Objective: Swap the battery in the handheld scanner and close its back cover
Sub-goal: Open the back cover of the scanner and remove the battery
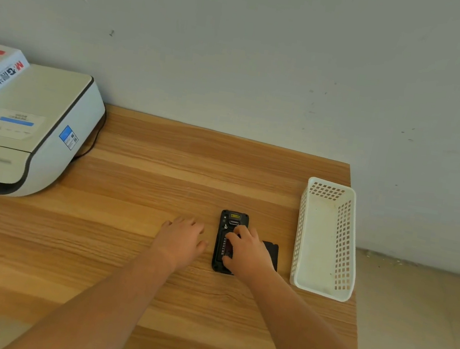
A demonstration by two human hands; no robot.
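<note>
Currently scanner [228, 233] lies face-down on table [165, 165], long axis away from person. Right hand [247, 250] fingers curl into battery bay; left hand [181, 238] flat, relaxed, alongside. Cover [271, 251] just right.

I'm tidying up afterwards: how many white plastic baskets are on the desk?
1. The white plastic basket stands at the wooden desk's right edge, right of the scanner. None other shows, though the view crops the desk.

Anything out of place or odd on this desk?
Nothing damaged or spilled. The scanner lies face down with its back open, and a dark flat piece, probably the cover, lies beside it by the basket; that fits the job.
</note>
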